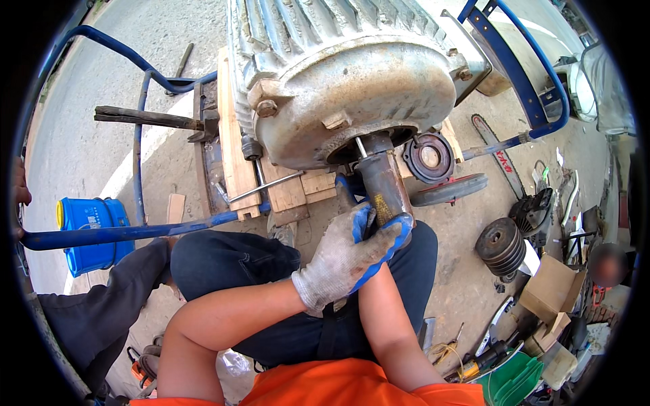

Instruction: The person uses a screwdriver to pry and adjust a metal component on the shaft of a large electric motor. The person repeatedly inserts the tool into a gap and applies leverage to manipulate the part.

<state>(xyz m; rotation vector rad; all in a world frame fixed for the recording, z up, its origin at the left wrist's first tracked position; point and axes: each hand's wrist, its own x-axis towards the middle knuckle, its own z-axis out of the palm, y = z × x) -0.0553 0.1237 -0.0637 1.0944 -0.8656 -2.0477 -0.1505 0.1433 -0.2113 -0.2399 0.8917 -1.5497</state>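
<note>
A big grey finned electric motor (352, 74) lies on wooden planks (233, 155) on a blue cart. Its rusty shaft (382, 183) points toward me, over my lap. My left hand (335, 260), in a grey glove with blue coating, reaches across and closes around the shaft's end. My right hand (401, 230) comes straight up beneath it. It is mostly covered by the left glove, and only its blue fingertips show, curled on the shaft's right side.
Another person's dark sleeve (101, 304) and hand (19, 196) are at the blue cart handle (122, 233) on the left, by a blue bucket (91, 233). A hammer (156, 118), a round bearing cover (430, 157), black pulleys (501, 247), cardboard boxes (552, 287) and tools litter the concrete.
</note>
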